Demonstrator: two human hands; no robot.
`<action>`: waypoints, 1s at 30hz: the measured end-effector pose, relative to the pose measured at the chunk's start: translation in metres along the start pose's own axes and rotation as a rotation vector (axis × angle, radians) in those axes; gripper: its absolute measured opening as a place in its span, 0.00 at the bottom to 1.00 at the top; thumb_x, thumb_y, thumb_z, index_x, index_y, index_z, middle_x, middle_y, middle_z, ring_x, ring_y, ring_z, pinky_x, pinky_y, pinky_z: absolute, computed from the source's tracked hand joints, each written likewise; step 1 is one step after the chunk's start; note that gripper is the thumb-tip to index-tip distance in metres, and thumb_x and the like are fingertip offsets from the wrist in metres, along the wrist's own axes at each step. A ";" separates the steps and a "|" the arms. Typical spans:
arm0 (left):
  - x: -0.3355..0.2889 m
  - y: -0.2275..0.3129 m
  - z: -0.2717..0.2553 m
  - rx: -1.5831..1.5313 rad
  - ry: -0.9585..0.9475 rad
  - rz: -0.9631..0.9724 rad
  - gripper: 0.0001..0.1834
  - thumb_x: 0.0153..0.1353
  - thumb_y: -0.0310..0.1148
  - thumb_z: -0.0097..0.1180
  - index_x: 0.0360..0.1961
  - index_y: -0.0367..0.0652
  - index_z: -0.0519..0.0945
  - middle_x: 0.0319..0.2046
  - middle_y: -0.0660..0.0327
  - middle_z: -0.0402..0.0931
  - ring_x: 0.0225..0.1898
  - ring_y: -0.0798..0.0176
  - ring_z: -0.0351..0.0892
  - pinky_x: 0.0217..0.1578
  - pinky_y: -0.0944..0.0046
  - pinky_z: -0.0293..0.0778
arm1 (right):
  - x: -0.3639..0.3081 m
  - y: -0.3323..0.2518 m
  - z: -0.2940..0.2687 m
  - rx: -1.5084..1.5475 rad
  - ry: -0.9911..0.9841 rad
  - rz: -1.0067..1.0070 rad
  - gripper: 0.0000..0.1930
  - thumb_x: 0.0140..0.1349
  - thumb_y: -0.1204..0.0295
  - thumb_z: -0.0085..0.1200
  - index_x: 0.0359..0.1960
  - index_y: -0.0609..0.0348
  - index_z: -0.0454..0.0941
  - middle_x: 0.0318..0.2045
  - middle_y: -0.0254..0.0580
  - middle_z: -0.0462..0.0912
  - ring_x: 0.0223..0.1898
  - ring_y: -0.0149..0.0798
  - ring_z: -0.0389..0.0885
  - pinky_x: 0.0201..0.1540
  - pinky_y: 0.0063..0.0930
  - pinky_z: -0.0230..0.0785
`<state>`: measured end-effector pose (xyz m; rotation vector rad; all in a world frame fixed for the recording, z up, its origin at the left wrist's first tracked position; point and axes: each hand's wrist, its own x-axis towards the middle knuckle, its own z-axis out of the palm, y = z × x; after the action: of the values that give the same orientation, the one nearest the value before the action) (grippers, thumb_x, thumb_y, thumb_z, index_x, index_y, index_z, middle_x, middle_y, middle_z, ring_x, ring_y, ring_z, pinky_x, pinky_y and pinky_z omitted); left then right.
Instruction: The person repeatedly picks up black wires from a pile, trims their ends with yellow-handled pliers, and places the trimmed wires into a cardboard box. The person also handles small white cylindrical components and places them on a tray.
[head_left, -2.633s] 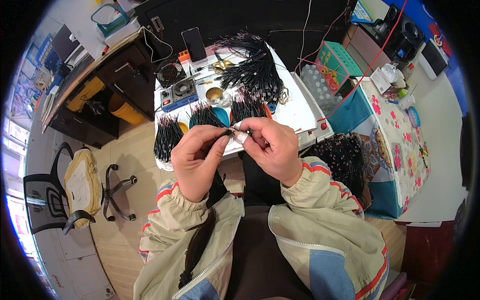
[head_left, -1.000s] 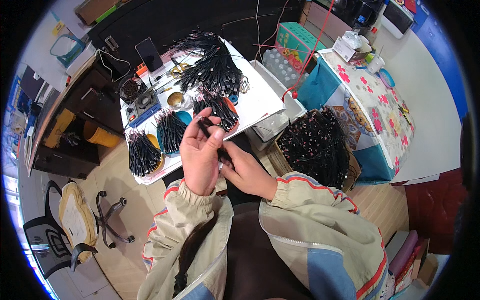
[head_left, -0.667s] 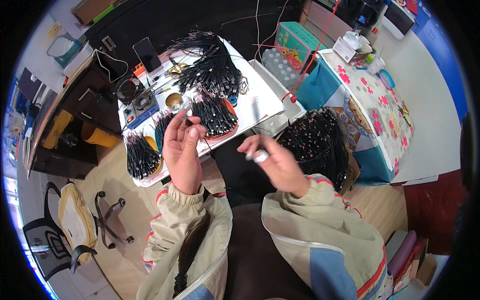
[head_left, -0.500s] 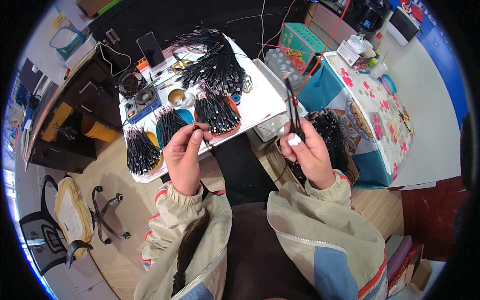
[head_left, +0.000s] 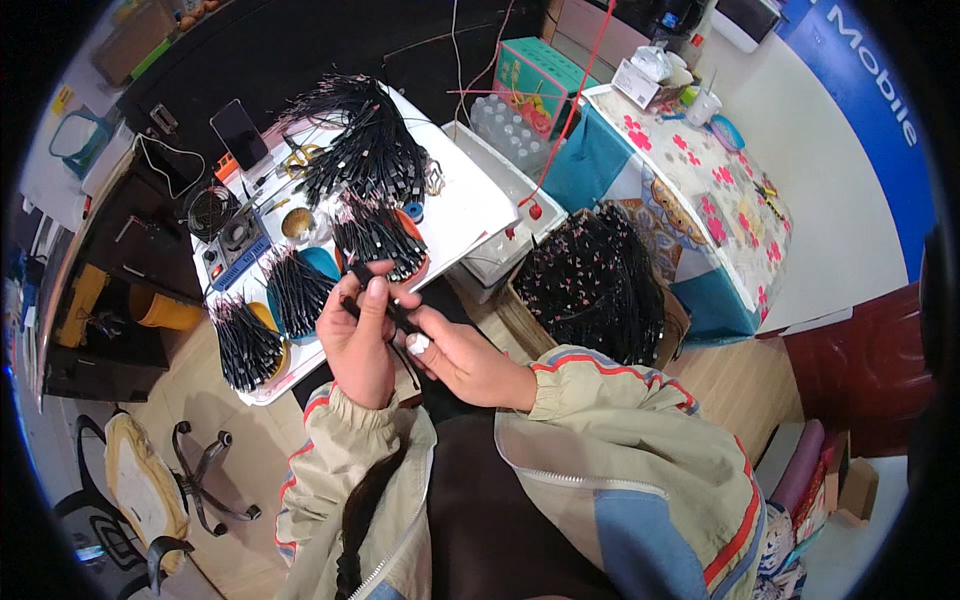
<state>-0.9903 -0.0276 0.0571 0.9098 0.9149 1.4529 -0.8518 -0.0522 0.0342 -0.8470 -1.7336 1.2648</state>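
Note:
In front of my lap, my left hand [head_left: 358, 348] and my right hand [head_left: 462, 358] are close together with fingers closed. Between them they grip thin black cables [head_left: 400, 320]; a loose end hangs down below the fingers. The fingers hide most of the held parts, and a white wrap or patch shows on one right fingertip. Just beyond the hands, bunches of short black cables with metal plugs [head_left: 375, 238] sit in an orange bowl. More cable bunches [head_left: 298, 290] rest in a blue bowl and others [head_left: 245, 342] in a yellow one.
On the white table [head_left: 468, 190] are a large cable pile [head_left: 365, 150], a blue soldering station [head_left: 240, 255], a small round tin [head_left: 297, 223] and a phone [head_left: 240, 133]. A carton of black cables [head_left: 590, 290] stands at my right, and an office chair [head_left: 145, 480] at left.
My right hand has swung left with its cables and now meets my left hand. The view has shifted, uncovering the cable carton at right.

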 end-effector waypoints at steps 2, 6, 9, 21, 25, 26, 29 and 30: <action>0.003 0.002 -0.007 -0.027 -0.006 0.012 0.14 0.70 0.35 0.46 0.47 0.35 0.74 0.24 0.64 0.76 0.18 0.80 0.63 0.18 0.80 0.58 | 0.006 0.005 -0.003 0.036 -0.102 0.041 0.22 0.69 0.74 0.40 0.64 0.63 0.55 0.36 0.52 0.76 0.34 0.45 0.78 0.38 0.31 0.69; 0.014 0.001 -0.015 -0.025 -0.043 0.036 0.19 0.72 0.39 0.40 0.49 0.32 0.72 0.23 0.63 0.74 0.22 0.78 0.65 0.25 0.78 0.61 | 0.016 0.019 0.000 0.313 -0.256 0.160 0.12 0.71 0.72 0.38 0.51 0.64 0.63 0.27 0.40 0.73 0.27 0.31 0.73 0.31 0.27 0.66; 0.021 -0.001 -0.017 -0.142 -0.089 -0.034 0.25 0.72 0.44 0.36 0.50 0.29 0.72 0.24 0.61 0.74 0.25 0.74 0.66 0.28 0.75 0.61 | 0.020 0.029 0.004 0.685 -0.416 0.196 0.08 0.73 0.69 0.34 0.42 0.58 0.64 0.25 0.33 0.68 0.26 0.27 0.67 0.30 0.22 0.65; 0.023 -0.013 -0.020 -0.358 -0.175 -0.128 0.08 0.67 0.35 0.50 0.40 0.42 0.68 0.18 0.68 0.63 0.24 0.73 0.59 0.25 0.71 0.57 | 0.012 0.044 -0.016 0.329 -0.370 0.089 0.15 0.72 0.62 0.40 0.47 0.63 0.69 0.33 0.39 0.75 0.35 0.32 0.74 0.40 0.28 0.69; 0.020 -0.009 -0.021 -0.173 -0.277 -0.009 0.09 0.63 0.33 0.56 0.35 0.42 0.69 0.19 0.65 0.65 0.22 0.72 0.60 0.21 0.73 0.56 | -0.007 0.045 -0.048 0.059 -0.185 -0.038 0.16 0.68 0.62 0.47 0.45 0.64 0.75 0.38 0.47 0.82 0.40 0.41 0.82 0.43 0.33 0.72; 0.018 -0.009 -0.019 -0.129 -0.287 0.002 0.10 0.62 0.33 0.57 0.34 0.42 0.69 0.19 0.65 0.65 0.21 0.72 0.61 0.21 0.74 0.56 | -0.014 0.048 -0.066 -0.032 -0.134 -0.006 0.16 0.67 0.62 0.47 0.44 0.63 0.76 0.38 0.46 0.82 0.40 0.41 0.82 0.43 0.34 0.72; 0.011 -0.013 -0.005 -0.033 -0.271 -0.042 0.10 0.58 0.30 0.61 0.30 0.40 0.70 0.20 0.62 0.68 0.18 0.70 0.65 0.22 0.74 0.60 | -0.053 0.062 -0.143 -0.228 0.167 0.147 0.14 0.65 0.62 0.50 0.42 0.59 0.78 0.36 0.45 0.82 0.38 0.42 0.81 0.43 0.35 0.72; 0.011 -0.017 0.004 0.001 -0.322 -0.061 0.10 0.57 0.29 0.61 0.31 0.39 0.71 0.21 0.61 0.70 0.18 0.69 0.66 0.22 0.74 0.62 | -0.069 0.068 -0.181 -0.444 0.273 0.193 0.12 0.63 0.64 0.51 0.42 0.58 0.78 0.34 0.45 0.82 0.37 0.42 0.81 0.42 0.35 0.72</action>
<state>-0.9809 -0.0151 0.0435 1.0703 0.6974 1.2097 -0.6558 -0.0183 -0.0159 -1.4036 -1.7621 0.8369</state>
